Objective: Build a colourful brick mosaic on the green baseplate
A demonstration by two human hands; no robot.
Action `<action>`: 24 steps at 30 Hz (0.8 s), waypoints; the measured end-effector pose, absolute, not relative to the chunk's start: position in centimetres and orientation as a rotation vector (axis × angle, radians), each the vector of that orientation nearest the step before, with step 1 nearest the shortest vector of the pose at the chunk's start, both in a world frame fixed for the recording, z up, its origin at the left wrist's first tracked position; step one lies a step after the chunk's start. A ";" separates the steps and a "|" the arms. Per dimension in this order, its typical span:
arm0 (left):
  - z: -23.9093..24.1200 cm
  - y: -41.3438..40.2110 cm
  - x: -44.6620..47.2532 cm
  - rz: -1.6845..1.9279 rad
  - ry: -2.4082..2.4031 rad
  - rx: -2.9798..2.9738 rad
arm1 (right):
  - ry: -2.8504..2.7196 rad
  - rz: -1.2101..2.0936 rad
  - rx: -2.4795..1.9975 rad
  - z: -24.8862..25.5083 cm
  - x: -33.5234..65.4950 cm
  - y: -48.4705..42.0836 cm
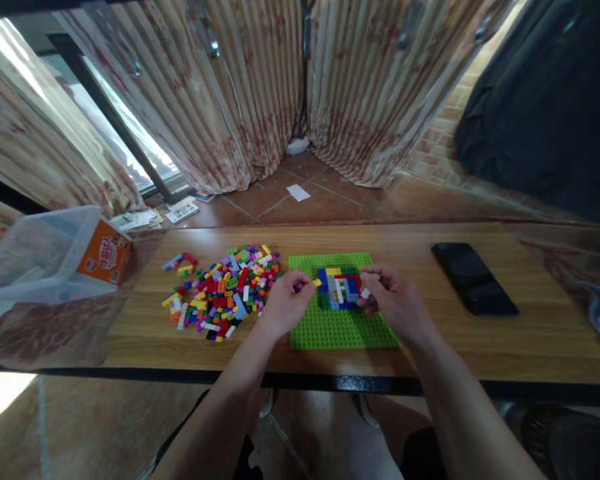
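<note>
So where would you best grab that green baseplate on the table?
Probably the near edge of the green baseplate, coming from the person's side: it lies flat and thin, and that strip is bare, while the brick block sits farther back.

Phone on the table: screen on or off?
Off: the phone lies face up on the table, screen uniformly black, nothing lit.

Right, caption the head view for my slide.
Left hand pinching a yellow brick, right hand a white brick, over a small build on a green baseplate beside loose bricks.
</note>
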State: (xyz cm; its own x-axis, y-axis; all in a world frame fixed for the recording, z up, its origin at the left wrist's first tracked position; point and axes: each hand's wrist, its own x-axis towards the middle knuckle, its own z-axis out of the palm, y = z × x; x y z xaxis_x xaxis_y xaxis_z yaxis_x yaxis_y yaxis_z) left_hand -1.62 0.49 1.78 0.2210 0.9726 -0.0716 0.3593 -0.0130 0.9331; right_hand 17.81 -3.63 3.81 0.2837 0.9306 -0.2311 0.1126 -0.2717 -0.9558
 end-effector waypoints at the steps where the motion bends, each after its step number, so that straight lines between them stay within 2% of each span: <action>1: 1.8 0.5 -1.6 0.814 1.274 1.556 | -0.984 1.108 -1.628 3.8 17.8 -3.6; 15: 2.0 0.3 -1.9 0.754 1.323 1.774 | -1.012 1.090 -1.646 3.1 17.7 -3.4; 24: 2.4 0.0 -1.8 0.746 1.186 1.797 | -1.406 0.904 -1.554 3.0 17.4 -3.4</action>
State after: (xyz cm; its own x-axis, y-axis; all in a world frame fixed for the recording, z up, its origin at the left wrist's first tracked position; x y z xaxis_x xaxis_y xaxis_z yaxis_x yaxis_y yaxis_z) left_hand -1.85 -0.02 2.39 0.3759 0.9261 0.0306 0.4289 -0.2031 0.8802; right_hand 17.42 -3.44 3.03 0.1134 0.9933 0.0205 0.3936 -0.0260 -0.9189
